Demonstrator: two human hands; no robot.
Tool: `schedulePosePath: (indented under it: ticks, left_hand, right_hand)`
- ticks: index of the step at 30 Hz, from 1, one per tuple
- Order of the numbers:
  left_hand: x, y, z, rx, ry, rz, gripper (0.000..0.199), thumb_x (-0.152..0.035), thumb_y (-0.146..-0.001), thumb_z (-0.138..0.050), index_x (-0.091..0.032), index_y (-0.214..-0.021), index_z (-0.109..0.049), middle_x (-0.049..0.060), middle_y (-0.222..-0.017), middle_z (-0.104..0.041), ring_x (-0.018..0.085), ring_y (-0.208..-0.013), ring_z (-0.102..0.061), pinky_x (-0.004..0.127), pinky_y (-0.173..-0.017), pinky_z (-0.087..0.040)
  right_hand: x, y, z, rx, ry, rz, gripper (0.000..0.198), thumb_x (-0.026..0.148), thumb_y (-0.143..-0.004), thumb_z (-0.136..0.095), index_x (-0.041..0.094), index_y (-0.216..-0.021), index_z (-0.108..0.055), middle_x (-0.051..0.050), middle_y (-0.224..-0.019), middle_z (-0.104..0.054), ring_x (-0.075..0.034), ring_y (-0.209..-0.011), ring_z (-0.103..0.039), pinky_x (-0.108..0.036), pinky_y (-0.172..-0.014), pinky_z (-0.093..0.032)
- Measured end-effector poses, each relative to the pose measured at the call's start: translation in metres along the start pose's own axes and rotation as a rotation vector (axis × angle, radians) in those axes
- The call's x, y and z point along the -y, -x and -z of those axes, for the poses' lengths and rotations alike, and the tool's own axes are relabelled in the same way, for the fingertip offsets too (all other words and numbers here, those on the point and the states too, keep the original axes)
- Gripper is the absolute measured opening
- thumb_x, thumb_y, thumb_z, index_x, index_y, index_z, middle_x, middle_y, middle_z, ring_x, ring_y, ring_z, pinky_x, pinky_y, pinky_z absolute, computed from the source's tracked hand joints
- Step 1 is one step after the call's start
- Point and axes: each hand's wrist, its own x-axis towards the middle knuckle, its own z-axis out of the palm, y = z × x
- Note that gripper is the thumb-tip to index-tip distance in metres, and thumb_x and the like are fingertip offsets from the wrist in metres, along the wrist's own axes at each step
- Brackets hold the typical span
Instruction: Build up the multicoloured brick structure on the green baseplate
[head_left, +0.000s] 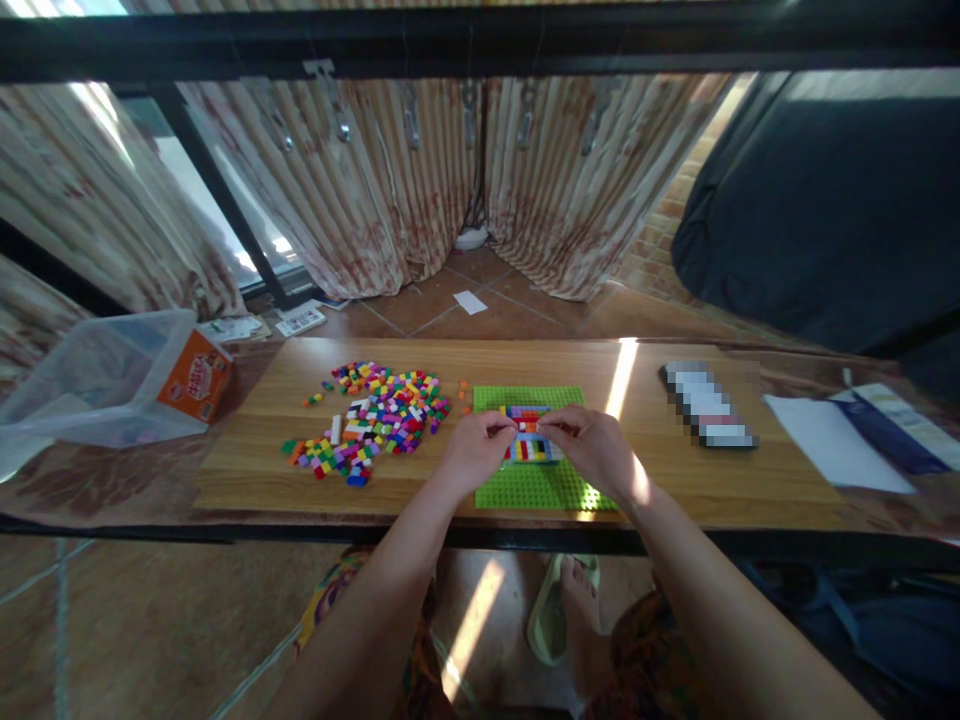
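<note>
On a green studded baseplate (525,490) stands a small structure of multicoloured toy bricks (531,450). My left hand (480,443) is at its left side, thumb and forefinger pinched together over the bricks. From the right, my right hand (589,445) reaches in with its fingertips also pinched, close to those of the left. Between the two sets of fingertips an orange-red and white patch of brick shows. Whether either hand holds a loose brick or presses on the structure is too small to make out.
Left of the baseplate, a pile of loose toy bricks (397,408) spreads over the wooden board (600,370). A clear plastic bin (112,350) with an orange label stands at the far left. To the right lie a blurred-out phone-like object (705,405) and some papers (832,440).
</note>
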Motion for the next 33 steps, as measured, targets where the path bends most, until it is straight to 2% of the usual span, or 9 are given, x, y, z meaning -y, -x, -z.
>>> schedulePosePath:
  ticks: [14, 21, 25, 29, 33]
  left_hand:
    - [-0.0025, 0.0016, 0.0009, 0.004, 0.016, 0.009, 0.021, -0.018, -0.084, -0.056, -0.014, -0.09, -0.076, 0.005, -0.085, -0.076, 0.016, -0.075, -0.066, 0.025, -0.069, -0.046]
    - [0.0015, 0.0001, -0.0007, 0.01, 0.013, -0.021, 0.021, -0.018, -0.084, -0.056, -0.014, -0.089, -0.076, 0.004, -0.084, -0.075, 0.016, -0.076, -0.065, 0.025, -0.068, -0.046]
    - [0.0044, -0.0004, -0.0012, 0.002, -0.004, -0.039, 0.021, -0.019, -0.084, -0.057, -0.015, -0.09, -0.076, 0.004, -0.085, -0.076, 0.017, -0.077, -0.066, 0.025, -0.069, -0.046]
    - [0.0018, 0.0011, -0.0001, 0.003, -0.005, -0.025, 0.021, -0.018, -0.084, -0.056, -0.015, -0.091, -0.076, 0.004, -0.086, -0.076, 0.017, -0.077, -0.066, 0.025, -0.069, -0.047]
    - [-0.0004, 0.0021, 0.0006, 0.008, -0.004, -0.02, 0.021, -0.018, -0.084, -0.056, -0.014, -0.09, -0.076, 0.005, -0.087, -0.076, 0.017, -0.078, -0.066, 0.025, -0.07, -0.047]
  right_hand:
    - [0.0001, -0.0003, -0.0002, 0.009, 0.104, 0.11, 0.018, 0.023, -0.089, -0.06, 0.022, -0.082, -0.076, -0.004, -0.085, -0.074, -0.018, -0.077, -0.068, -0.029, -0.073, -0.049]
    - [-0.0009, -0.0009, -0.0033, -0.005, 0.034, 0.013, 0.013, 0.024, -0.084, -0.064, 0.024, -0.083, -0.077, -0.002, -0.086, -0.077, -0.018, -0.078, -0.07, -0.028, -0.072, -0.051]
    - [-0.0001, 0.0, -0.0001, 0.02, 0.003, -0.028, 0.015, 0.029, -0.085, -0.063, 0.024, -0.087, -0.077, 0.0, -0.081, -0.077, -0.017, -0.07, -0.069, -0.027, -0.065, -0.051]
    - [-0.0021, -0.0001, 0.0002, 0.001, -0.075, -0.066, 0.017, 0.026, -0.084, -0.061, 0.023, -0.091, -0.077, -0.001, -0.084, -0.078, -0.018, -0.076, -0.071, -0.029, -0.07, -0.054]
    - [-0.0042, -0.0016, -0.0057, -0.033, -0.16, -0.175, 0.016, 0.024, -0.08, -0.064, 0.022, -0.09, -0.076, -0.002, -0.086, -0.078, -0.02, -0.08, -0.073, -0.03, -0.074, -0.056]
